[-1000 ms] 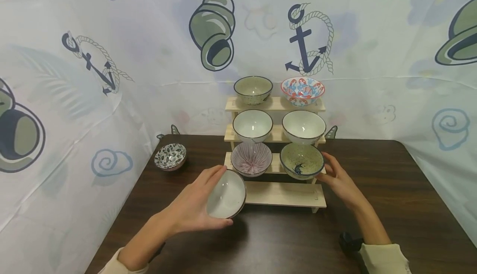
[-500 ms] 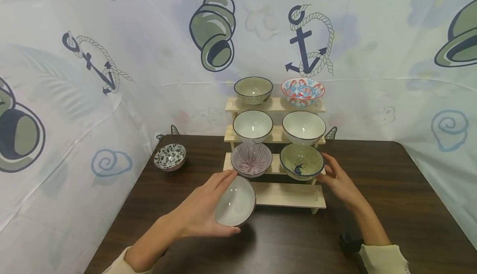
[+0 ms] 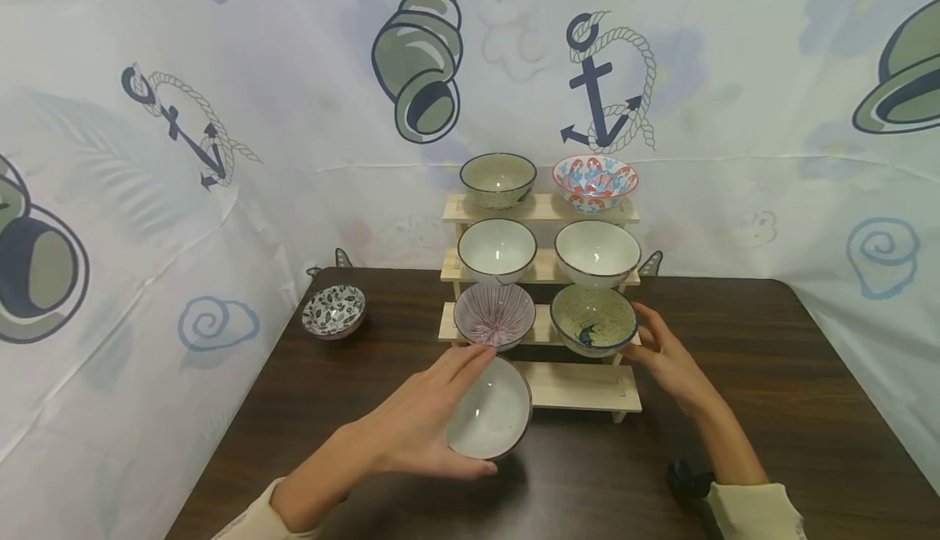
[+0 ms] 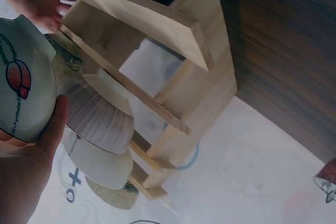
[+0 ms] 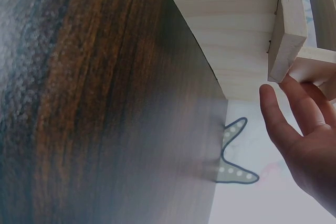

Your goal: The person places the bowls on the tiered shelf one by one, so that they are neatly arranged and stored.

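Note:
My left hand [image 3: 414,422] holds a white bowl [image 3: 494,411] by its side, fingers at the upper rim and thumb below, tilted with its inside towards me. It hangs in front of the left part of the lowest shelf of a wooden stand [image 3: 583,387]. The left wrist view shows a red flower painted on the bowl's outside [image 4: 18,80]. My right hand [image 3: 670,367] is at the right end of the stand, beside a speckled green bowl [image 3: 595,318]. In the right wrist view the fingers [image 5: 299,106] are at the shelf's end; whether they touch the bowl is hidden.
A purple-striped bowl [image 3: 494,314] stands left of the green one. White bowls [image 3: 498,248] fill the shelf above. On top are an olive bowl [image 3: 498,179] and a red-and-blue patterned bowl [image 3: 596,183]. A small leaf-patterned bowl [image 3: 334,312] sits at the table's back left.
My left hand has carried the white bowl to the right and slightly nearer to me, along the front of the stand. The right hand has stayed at the stand's right end.

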